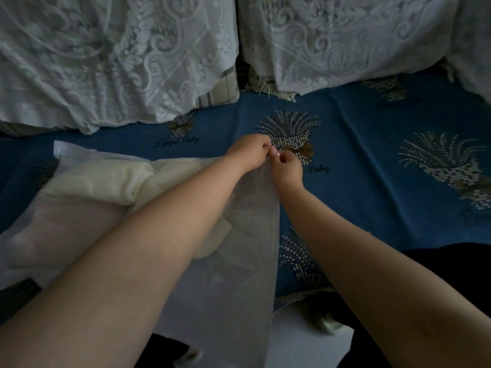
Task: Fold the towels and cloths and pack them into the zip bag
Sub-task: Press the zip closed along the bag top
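A frosted translucent zip bag (239, 261) lies on the blue patterned cover, running from my lap toward the far side. Cream folded cloths (106, 181) and a pale pinkish cloth (61, 235) show through its left part. My left hand (248, 152) and my right hand (287, 168) meet at the bag's far right corner, both pinching its edge with curled fingers. My left forearm lies across the bag and hides its middle.
Two cushions under white lace covers (111, 57) (345, 41) stand along the back. The blue cover (385, 155) with a sheaf print spreads to the right. A white sheet-like thing (305, 341) lies near my lap.
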Motion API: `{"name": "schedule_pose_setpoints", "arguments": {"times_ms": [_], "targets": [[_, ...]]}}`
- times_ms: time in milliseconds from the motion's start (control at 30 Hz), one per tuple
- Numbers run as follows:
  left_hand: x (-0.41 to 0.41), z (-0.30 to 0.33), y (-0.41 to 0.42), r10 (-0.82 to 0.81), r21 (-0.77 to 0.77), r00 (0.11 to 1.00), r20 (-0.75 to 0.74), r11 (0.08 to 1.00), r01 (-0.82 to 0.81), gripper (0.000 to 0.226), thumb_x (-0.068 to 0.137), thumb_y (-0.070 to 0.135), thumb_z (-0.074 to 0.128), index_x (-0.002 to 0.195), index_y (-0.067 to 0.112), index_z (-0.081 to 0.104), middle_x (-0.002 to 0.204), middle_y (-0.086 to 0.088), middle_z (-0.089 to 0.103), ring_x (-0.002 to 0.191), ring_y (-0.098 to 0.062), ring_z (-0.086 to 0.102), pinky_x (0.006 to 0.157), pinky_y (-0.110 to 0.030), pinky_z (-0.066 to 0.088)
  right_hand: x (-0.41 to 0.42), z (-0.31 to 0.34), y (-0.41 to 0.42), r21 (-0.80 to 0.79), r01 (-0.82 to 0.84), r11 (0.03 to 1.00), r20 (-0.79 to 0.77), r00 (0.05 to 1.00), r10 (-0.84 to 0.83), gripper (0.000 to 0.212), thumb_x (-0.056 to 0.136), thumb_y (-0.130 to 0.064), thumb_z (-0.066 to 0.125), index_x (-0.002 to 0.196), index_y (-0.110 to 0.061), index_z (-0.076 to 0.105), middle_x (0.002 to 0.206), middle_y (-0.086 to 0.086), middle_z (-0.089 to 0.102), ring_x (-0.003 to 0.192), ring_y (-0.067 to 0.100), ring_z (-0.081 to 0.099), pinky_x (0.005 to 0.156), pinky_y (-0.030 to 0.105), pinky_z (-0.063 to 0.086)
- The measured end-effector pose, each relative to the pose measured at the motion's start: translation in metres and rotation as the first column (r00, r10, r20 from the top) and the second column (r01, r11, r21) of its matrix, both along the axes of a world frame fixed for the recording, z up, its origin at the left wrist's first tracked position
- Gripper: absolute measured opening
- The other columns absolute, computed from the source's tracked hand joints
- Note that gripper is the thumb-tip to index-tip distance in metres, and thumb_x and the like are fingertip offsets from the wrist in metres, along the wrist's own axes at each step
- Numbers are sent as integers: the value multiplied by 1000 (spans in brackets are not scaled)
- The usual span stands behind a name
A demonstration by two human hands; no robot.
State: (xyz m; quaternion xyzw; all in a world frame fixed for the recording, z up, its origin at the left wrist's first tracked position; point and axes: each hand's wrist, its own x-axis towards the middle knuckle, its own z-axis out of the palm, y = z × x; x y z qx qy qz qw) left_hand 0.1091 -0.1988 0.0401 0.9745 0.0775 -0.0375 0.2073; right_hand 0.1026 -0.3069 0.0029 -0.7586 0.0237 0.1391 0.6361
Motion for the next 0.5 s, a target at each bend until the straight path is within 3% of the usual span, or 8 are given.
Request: {"name": "schedule_pose_setpoints", "arguments": {"times_ms": [100,200,300,501], "targets": [[-6,2,0,34,5,994,103,999,-35,23,96,24,43,78,26,56,85,5,57,81,-15,51,67,-27,33,-1,11,-2,-49,-37,998,38,999,39,31,95,-38,50,72,-17,51,64,-5,50,56,6,44,47,23,31],[-12,4,6,109,-75,976,188,993,-96,24,94,30,51,81,16,65,83,4,61,79,-14,54,67,-26,35,-4,19,-5,-112,-110,988,82,989,119,34,94,-37,50,67,-16,46,63,-4,49,56,8,43,48,25,32],[-15,7,4,165,-110,960,227,984,-143,29,93,34,53,86,9,66,83,-6,65,77,-21,56,64,-28,37,-15,26,-10,-184,-176,967,104,975,197,37,94,-26,48,60,-16,38,58,-3,42,51,9,37,47,27,28],[-13,11,4,265,-110,926,269,964,-243,31,96,37,48,85,11,60,80,-6,61,76,-26,55,63,-32,39,-64,20,-30,-322,-264,909,84,949,305,36,93,-23,45,60,-14,33,55,-1,34,48,10,31,40,23,24]]}}
